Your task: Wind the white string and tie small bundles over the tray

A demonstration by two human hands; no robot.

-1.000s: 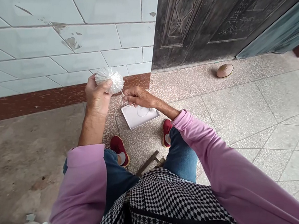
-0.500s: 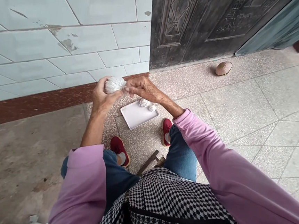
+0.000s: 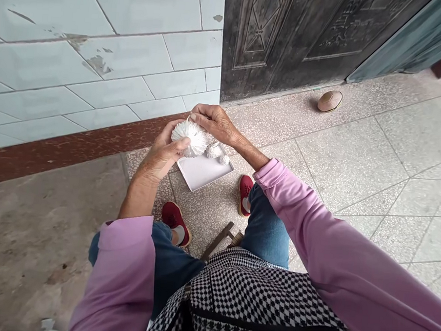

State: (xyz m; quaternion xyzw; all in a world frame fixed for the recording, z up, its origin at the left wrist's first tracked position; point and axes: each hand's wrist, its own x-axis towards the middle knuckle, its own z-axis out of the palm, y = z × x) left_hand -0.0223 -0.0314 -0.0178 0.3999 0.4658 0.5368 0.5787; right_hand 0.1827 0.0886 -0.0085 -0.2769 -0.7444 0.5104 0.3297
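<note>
A white fluffy pom-pom of fine strands is held up in front of me, above a white tray. My left hand grips it from below, thumb pressed against its side. My right hand is closed in a pinch on the pom-pom's top edge, fingers pressed together. Below them a white flat tray lies on the floor with two small white balls at its far edge.
I sit low with red shoes on speckled floor tiles. A tiled wall with a red-brown skirting runs on the left, a dark metal door stands ahead. A small round object lies by the door. A wooden stool part shows between my knees.
My right hand rose from the tray up to the pom-pom and pinched it. My left hand turned the pom-pom and lowered it slightly to the right.
</note>
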